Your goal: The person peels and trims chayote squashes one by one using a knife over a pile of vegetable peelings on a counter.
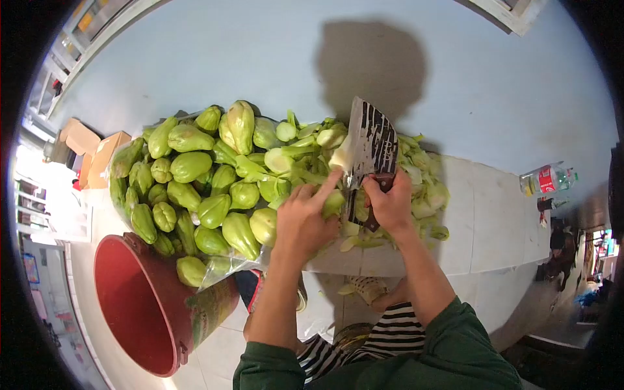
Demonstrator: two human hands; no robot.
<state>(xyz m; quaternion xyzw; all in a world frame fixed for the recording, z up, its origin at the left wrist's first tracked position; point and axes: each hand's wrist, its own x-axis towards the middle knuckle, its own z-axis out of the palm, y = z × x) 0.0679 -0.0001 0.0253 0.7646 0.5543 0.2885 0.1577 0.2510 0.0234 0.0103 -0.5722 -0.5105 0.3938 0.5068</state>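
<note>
Your R hand grips the cleaver; L hand grip, can't tell. 1 chayote pc sits between L hand & cleaver: tuck L index clear of edge.

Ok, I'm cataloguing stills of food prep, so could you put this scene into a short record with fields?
right hand: fingers closed around the handle of a cleaver
left hand: index finger extended to a pale cut piece beside the blade; grip unclear
whole produce: green chayotes, heaped on the left
cut produce: green slices, right of the cleaver
container: red bucket, near the heap's lower left
far right: plastic bottle with a red label
far left: cardboard box
</note>
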